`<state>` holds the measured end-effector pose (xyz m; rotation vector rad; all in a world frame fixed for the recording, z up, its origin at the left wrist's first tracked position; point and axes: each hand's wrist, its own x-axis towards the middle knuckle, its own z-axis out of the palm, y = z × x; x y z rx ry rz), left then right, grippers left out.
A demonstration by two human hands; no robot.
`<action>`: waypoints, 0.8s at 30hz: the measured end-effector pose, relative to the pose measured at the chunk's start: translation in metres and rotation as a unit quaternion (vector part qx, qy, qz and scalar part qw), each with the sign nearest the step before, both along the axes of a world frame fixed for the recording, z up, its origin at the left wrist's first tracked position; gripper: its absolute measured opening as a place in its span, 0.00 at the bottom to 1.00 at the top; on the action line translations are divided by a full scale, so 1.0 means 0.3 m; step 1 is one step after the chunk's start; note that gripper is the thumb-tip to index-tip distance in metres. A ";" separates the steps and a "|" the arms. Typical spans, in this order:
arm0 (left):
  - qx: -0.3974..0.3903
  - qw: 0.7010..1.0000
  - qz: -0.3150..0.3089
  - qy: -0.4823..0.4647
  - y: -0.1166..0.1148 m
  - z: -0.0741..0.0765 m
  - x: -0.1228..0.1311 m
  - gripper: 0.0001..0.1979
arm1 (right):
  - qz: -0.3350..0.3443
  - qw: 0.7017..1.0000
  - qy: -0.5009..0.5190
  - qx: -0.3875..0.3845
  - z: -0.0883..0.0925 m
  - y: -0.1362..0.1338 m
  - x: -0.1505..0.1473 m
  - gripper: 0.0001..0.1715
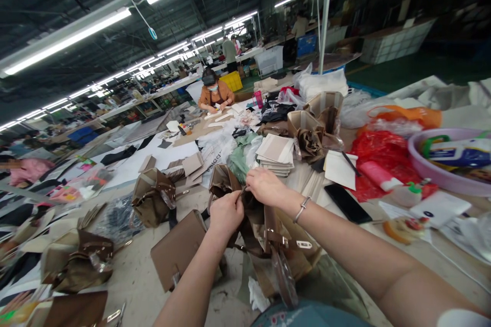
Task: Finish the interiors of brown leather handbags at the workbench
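Observation:
Both hands meet over a brown handbag (299, 260) with metal fittings, which lies tilted on the table close to my body. My left hand (227, 214) is closed, its fingers pinching a dark brown edge or strap at the bag's top. Close beside it, my right hand (264, 186) pinches the same part from the other side. The exact spot between the fingertips is mostly hidden. Left of my forearm lies a smooth brown flap piece (180, 248). Another open bag (222, 179) stands just beyond my left hand.
More brown bags (153, 196) stand on the left. A stack of beige panels (275, 153), a black phone (347, 203), a red plastic bag (379, 156) and a purple basin (448, 173) lie beyond and right. A co-worker (215, 94) sits at the table's far end.

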<state>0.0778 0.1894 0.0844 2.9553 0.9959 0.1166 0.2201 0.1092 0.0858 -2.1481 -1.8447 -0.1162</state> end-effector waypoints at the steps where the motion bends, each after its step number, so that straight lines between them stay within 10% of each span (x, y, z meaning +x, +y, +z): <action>1: 0.001 1.000 -0.002 0.000 0.001 -0.002 0.000 0.16 | -0.004 1.000 -0.001 -0.007 0.001 0.003 -0.003 0.10; 24: -0.003 1.000 -0.010 0.021 0.001 0.004 0.007 0.15 | -0.006 1.000 0.019 -0.006 -0.005 -0.036 -0.012 0.10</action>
